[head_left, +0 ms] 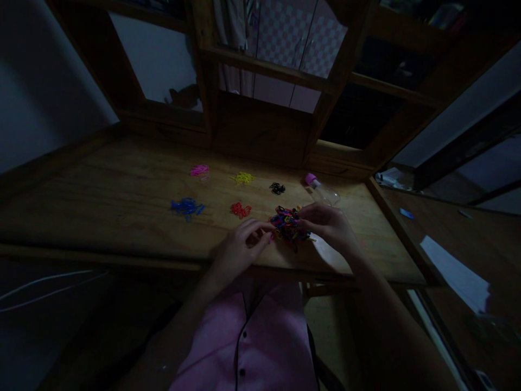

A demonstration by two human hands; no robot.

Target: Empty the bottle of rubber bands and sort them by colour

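Note:
A tangled, mixed-colour pile of small loops, like paper clips or rubber bands [288,225], lies on the wooden desk [122,217] between my hands. At its left edge, my left hand [246,241] has thumb and forefinger close together, with a bit of pink at the tips; whether that is a loop or a nail is unclear. From the right, my right hand [325,224] reaches into the pile, fingers bent together; what they hold is hidden. Sorted heaps lie beyond and to the left: red [241,210], blue [187,207], pink [199,170], yellow [243,178] and black [277,188].
A clear bottle with a pink cap [311,179] lies behind my right hand. Wooden shelving [260,127] with a mirror rises along the desk's back. On the lower surface to the right are white paper [456,274] and a small blue item [406,213].

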